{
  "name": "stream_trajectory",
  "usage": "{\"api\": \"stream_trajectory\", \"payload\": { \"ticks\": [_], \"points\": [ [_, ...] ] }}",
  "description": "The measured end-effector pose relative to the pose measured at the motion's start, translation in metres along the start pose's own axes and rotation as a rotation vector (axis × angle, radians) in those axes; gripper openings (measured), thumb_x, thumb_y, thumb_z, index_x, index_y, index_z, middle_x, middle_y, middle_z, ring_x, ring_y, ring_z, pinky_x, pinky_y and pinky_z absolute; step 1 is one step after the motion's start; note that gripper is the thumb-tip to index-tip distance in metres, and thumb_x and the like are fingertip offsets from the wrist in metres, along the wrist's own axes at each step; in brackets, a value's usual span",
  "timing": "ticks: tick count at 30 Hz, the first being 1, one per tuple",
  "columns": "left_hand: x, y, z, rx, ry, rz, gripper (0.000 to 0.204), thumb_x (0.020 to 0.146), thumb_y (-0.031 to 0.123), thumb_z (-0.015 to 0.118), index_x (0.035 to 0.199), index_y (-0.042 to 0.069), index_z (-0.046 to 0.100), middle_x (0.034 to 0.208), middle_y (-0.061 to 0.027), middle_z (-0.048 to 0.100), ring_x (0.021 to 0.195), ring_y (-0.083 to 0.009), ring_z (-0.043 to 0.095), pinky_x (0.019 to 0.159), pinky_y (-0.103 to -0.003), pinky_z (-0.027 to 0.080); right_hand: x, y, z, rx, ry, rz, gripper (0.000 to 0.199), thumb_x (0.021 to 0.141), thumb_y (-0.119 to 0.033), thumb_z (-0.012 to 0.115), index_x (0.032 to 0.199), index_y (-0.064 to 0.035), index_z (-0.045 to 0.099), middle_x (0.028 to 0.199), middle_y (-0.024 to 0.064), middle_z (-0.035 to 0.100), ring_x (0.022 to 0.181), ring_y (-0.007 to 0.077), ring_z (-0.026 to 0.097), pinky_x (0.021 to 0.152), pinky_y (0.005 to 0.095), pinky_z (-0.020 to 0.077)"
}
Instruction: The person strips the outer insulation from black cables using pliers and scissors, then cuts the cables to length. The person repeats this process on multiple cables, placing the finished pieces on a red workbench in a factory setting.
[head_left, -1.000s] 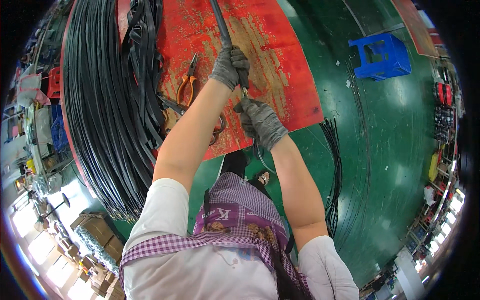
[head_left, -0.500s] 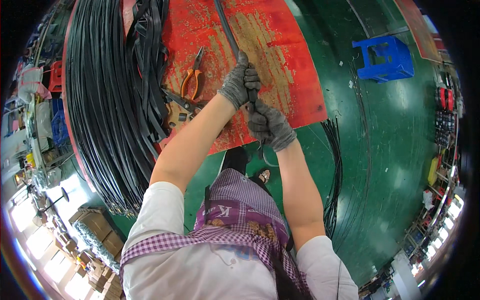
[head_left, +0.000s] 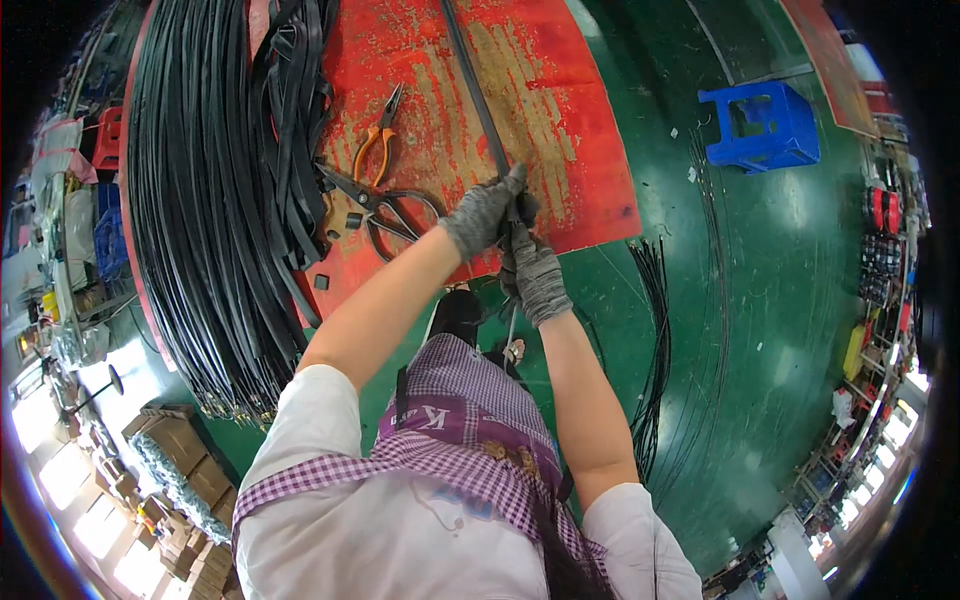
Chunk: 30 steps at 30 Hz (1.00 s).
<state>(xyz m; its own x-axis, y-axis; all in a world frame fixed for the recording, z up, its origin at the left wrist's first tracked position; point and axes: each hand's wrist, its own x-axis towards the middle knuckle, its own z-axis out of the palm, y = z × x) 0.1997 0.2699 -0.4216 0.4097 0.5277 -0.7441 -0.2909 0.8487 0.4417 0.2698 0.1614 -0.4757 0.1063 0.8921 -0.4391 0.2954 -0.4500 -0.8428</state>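
Both of my hands wear grey knit gloves. My left hand is wrapped round a long black cable that runs away from me over the table. Just below it, my right hand is closed on the same cable near the table's front edge. The cable's near end is mostly hidden by the gloves. Left of my hands, on the table, lie black-handled scissors with the handles spread. Orange-handled pliers rest just beyond them. Small black pieces are scattered beside the scissors.
A thick bundle of long black cables covers the left side of the worn red table and hangs over its front edge. More thin black strands hang at the right. A blue stool stands on the green floor at the far right.
Both hands have moved toward me along with the cable, down to the table's front edge. The scissors' handles, earlier hidden behind my left arm, now show.
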Motion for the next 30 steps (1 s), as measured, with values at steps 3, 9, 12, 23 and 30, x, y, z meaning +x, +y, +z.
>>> {"api": "stream_trajectory", "payload": {
  "ticks": [3,9,12,23,30],
  "points": [
    [0.012,0.017,-0.016,-0.247,-0.075,-0.047,0.036,0.077,0.045,0.047,0.073,0.009,0.042,0.054,0.0021,0.039,0.040,-0.0081,0.032,0.036,-0.022,0.030,-0.018,-0.040,-0.010,0.353,-0.130,0.287,0.033,0.084,-0.036,0.037,0.085,-0.0055,0.049,0.057,0.0062,0.049,0.048,0.0156,0.048,0.041,0.0276,0.0370],
    [0.023,0.010,-0.019,-0.272,0.039,0.025,0.028,0.081,0.039,0.046,0.074,0.012,0.042,0.051,0.0023,0.036,0.040,-0.0095,0.031,0.035,-0.023,0.026,-0.054,0.014,0.019,-0.049,0.250,-0.201,0.030,0.085,-0.028,0.036,0.087,0.0001,0.046,0.068,0.0160,0.052,0.061,0.0305,0.051,0.052,0.0343,0.0400],
    [0.015,-0.021,-0.006,-0.130,0.153,0.061,0.024,0.082,0.036,0.043,0.077,0.012,0.043,0.053,0.0013,0.037,0.042,-0.0109,0.034,0.038,-0.025,0.028,-0.042,0.011,0.004,-0.676,0.118,-0.267,0.024,0.082,-0.017,0.036,0.093,0.0008,0.046,0.076,0.0207,0.052,0.069,0.0357,0.050,0.060,0.0377,0.0407],
    [0.096,-0.161,-0.085,-0.573,-0.249,0.353,0.033,0.087,0.024,0.032,0.112,0.005,0.040,0.111,-0.0082,0.044,0.106,-0.0196,0.038,0.094,-0.030,0.026,0.026,-0.126,0.031,-0.998,-0.087,-0.729,0.027,0.078,-0.027,0.047,0.088,-0.0022,0.052,0.077,0.0180,0.054,0.072,0.0330,0.053,0.063,0.0400,0.0432],
    [0.096,-0.210,-0.076,-0.539,-0.553,0.095,0.033,0.086,0.023,0.033,0.115,0.008,0.039,0.114,-0.0075,0.044,0.108,-0.0189,0.037,0.094,-0.029,0.026,0.154,-0.159,0.120,-0.851,-0.139,0.007,0.032,0.071,-0.030,0.050,0.072,0.0015,0.056,0.076,0.0228,0.056,0.075,0.0343,0.055,0.066,0.0395,0.0439]
  ]
}}
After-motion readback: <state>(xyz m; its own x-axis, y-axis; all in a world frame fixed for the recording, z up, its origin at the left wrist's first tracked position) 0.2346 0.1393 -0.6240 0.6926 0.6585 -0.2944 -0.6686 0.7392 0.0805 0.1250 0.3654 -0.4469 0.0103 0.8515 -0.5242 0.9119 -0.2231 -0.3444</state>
